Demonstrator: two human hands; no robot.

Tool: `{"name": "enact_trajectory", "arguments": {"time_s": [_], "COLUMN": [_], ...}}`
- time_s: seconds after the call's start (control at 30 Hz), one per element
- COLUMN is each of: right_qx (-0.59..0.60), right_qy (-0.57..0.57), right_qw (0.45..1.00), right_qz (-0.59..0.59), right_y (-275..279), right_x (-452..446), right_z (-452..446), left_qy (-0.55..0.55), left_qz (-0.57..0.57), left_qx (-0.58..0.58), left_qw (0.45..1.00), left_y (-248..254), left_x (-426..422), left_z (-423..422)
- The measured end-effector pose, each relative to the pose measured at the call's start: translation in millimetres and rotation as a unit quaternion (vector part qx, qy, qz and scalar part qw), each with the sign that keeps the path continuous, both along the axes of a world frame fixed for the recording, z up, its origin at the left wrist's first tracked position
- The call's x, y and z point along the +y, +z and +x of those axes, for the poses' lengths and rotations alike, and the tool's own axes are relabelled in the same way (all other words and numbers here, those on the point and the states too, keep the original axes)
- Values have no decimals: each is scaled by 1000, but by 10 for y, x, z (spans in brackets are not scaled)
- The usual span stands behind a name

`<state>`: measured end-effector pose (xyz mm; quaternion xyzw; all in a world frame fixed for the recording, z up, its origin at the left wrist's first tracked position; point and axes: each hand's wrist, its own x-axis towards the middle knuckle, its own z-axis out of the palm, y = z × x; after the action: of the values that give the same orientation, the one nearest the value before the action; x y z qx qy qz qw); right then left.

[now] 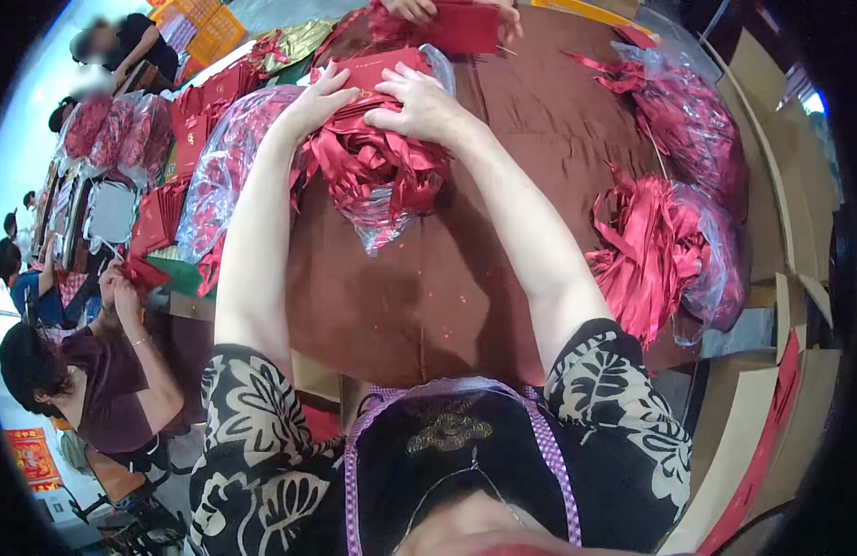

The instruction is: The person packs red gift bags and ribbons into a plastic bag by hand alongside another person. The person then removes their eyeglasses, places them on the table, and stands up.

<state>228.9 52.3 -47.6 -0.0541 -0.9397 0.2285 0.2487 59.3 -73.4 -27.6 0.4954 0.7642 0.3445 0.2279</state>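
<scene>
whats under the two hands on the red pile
Under the left hand and right hand are red pieces with red ribbons; clear plastic shows past the ribbons' near ends. The hands cover parts of these, and whatever lies lowest is hidden.

This looks like a small workshop for handwork. On the cloth-covered table [382, 315], similar red ribboned pieces [382, 162] lie in bulk; a filled plastic bag [692, 120] lies at two o'clock. Cardboard [804, 157] stands toward three o'clock, a yellow crate [215, 32] at eleven. Another person [108, 380], between eight and nine, also handles red material [143, 273].
</scene>
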Motion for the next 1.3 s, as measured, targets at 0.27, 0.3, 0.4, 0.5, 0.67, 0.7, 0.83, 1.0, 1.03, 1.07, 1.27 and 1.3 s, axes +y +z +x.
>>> {"name": "enact_trajectory", "arguments": {"time_s": [0.27,0.3,0.4,0.5,0.67,0.7,0.83,1.0,1.03,1.07,1.27,1.3], "right_qx": [-15,-30,-128,-119,-157,-164,-218,-225,-224,-191,-217,-222], "right_qy": [-2,2,51,37,-25,-15,-9,-26,-34,-50,-28,-32], "right_qw": [1000,999,989,992,964,962,959,955,955,960,963,961], "right_qz": [-16,-31,-60,2,211,220,181,193,190,197,154,163], "right_y": [-23,4,205,389,-9,-11,206,283,298,154,125,142], "right_x": [97,99,263,297,134,114,-94,-211,-212,-123,-93,-110], "right_z": [14,35,-69,-308,-539,-530,-446,-447,-456,-521,-527,-519], "left_qy": [-41,-59,-115,-85,-33,-78,-130,-134,-94,172,297,318], "left_qz": [-40,-51,-92,-68,-49,-55,-29,40,125,234,76,53], "left_qx": [107,123,304,286,259,281,475,103,-200,-313,-361,-371], "left_qw": [993,989,941,952,964,955,870,985,967,904,881,871], "left_y": [85,77,137,122,-184,-284,-230,-212,-376,-391,-1001,-926], "left_x": [86,106,136,136,309,324,134,-75,-50,-180,-572,-601], "left_z": [34,11,-21,23,-255,-421,-380,-427,-598,-384,-257,-107]}}
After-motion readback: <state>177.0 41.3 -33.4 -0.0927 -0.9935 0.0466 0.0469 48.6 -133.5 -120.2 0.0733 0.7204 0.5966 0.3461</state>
